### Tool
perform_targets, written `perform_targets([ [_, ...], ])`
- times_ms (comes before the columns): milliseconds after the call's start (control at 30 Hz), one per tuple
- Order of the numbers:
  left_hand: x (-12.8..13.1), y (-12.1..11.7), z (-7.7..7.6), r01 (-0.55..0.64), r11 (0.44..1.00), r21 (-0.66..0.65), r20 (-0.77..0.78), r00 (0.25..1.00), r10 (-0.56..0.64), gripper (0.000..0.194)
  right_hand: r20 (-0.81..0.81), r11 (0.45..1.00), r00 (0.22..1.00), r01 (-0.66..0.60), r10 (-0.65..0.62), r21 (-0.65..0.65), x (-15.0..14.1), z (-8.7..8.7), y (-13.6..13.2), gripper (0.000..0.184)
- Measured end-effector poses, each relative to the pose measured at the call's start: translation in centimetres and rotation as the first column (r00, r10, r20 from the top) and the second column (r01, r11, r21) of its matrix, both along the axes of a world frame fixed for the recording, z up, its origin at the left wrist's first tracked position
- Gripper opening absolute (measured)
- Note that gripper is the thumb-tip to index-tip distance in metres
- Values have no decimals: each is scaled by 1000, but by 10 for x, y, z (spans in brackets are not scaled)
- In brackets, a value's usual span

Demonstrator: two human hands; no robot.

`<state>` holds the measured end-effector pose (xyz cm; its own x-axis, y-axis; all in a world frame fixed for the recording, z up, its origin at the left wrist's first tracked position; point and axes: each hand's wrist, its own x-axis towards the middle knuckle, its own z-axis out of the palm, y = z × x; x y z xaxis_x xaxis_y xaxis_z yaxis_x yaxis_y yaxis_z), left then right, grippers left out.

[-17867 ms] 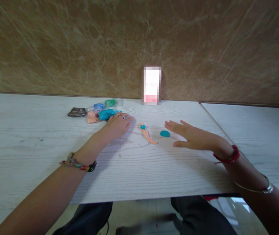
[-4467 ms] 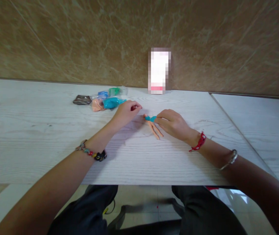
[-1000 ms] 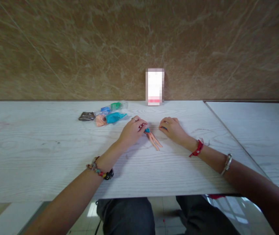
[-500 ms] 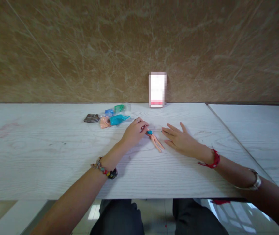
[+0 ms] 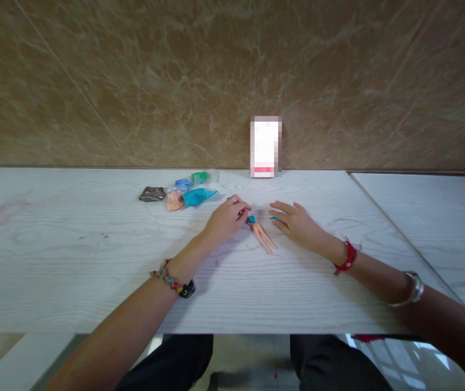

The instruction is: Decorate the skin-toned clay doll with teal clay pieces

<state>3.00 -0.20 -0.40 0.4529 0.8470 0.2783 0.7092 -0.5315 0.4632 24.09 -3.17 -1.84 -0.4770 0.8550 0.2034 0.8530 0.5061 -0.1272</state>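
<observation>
A small peach clay doll figure [image 5: 262,234] with a teal top lies on the white table, its two legs pointing toward me and to the right. My left hand [image 5: 227,218] is closed on its upper end, with thumb and fingers pinched together; the doll's head is hidden behind them. To the right of the figure, my right hand [image 5: 297,221] rests low over the table with its fingers apart. A thin bit of teal clay [image 5: 274,218] shows between its index finger and thumb, and part of this clay is covered by the hand.
Bagged clay lies at the back left: brown [image 5: 152,194], peach [image 5: 174,201], teal [image 5: 198,196], blue [image 5: 182,184] and green [image 5: 200,177]. A phone with a blurred screen [image 5: 265,146] leans against the marbled wall [image 5: 134,81]. The table's front edge [image 5: 232,332] is near my legs.
Earlier, a flat teal disc lay beside the figure, whose legs were together; now they are apart. My right hand was curled a second ago, then spread flat, and is now slightly drawn in.
</observation>
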Motion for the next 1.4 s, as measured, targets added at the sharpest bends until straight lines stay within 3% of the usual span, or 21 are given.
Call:
perform_targets([
  [133,-1,0,0,-5,1000,13,14,1000,5,20,173,989,978,-130,115,76,4,-1,-15,40],
  [233,0,0,-1,11,1000,6,11,1000,-11,20,210,983,967,-164,143,87,6,1,-22,45],
  [500,0,1,-1,20,1000,12,3,1000,-20,21,200,991,971,-134,130,9,5,9,-30,47],
  [667,1,-1,0,38,999,28,-34,999,-38,23,102,996,990,-90,92,-21,9,7,-20,46],
  [800,2,-4,0,78,994,75,-56,996,-73,24,14,996,998,-69,68,53,18,5,-5,39],
  [933,10,-11,1,218,963,157,-195,963,-186,29,161,979,973,-180,164,92,22,6,-3,30],
  [1067,17,-19,0,266,953,147,-337,919,-205,32,285,947,941,-248,185,205,22,6,-14,31],
  [1167,18,-21,-1,281,950,134,-372,903,-215,33,233,958,956,-221,176,182,22,5,-17,32],
  [1300,17,-18,-2,264,959,105,-355,911,-212,33,-22,990,992,-122,124,68,23,5,-3,30],
  [1400,16,-15,-2,237,966,107,-307,932,-195,35,-103,996,992,-72,76,44,21,7,7,23],
])
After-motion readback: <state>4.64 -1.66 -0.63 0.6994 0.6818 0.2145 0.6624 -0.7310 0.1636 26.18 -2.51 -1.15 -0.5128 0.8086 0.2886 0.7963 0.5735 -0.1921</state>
